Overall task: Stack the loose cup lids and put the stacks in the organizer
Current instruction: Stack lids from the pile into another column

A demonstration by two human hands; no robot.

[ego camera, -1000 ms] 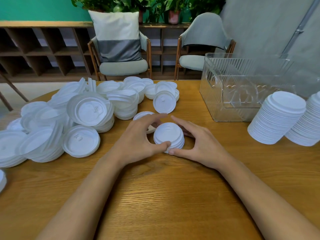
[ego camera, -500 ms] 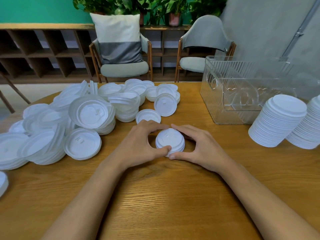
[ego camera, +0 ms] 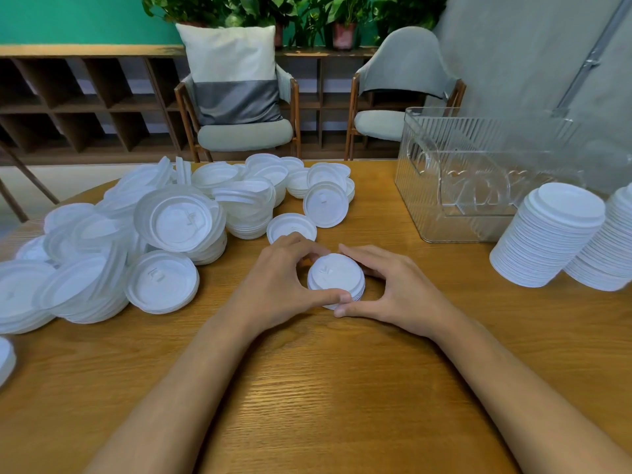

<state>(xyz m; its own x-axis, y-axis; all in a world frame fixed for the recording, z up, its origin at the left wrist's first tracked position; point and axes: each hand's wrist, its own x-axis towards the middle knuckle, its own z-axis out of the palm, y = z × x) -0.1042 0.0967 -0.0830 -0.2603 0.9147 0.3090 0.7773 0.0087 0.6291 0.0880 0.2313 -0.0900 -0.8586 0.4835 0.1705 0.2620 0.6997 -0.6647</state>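
Note:
A short stack of small white lids (ego camera: pixel 336 279) stands on the wooden table (ego camera: pixel 307 388) in the middle. My left hand (ego camera: pixel 277 289) and my right hand (ego camera: pixel 396 295) ring it from both sides, thumbs meeting at its near edge and fingers pressed on its rim. Loose white lids (ego camera: pixel 136 241) lie heaped on the table's left half, some large, some small. A single small lid (ego camera: pixel 290 229) lies just beyond my left fingers. The clear plastic organizer (ego camera: pixel 478 172) stands at the back right with nothing visible inside.
Two tall stacks of white lids (ego camera: pixel 547 234) lean together at the right edge, in front of the organizer. One lid (ego camera: pixel 5 360) pokes in at the far left. Two chairs (ego camera: pixel 239 97) and a shelf stand beyond the table's far edge.
Both hands closed in around the small stack and drew it slightly toward me; the thumbs now touch at its front. The camera view dipped a little.

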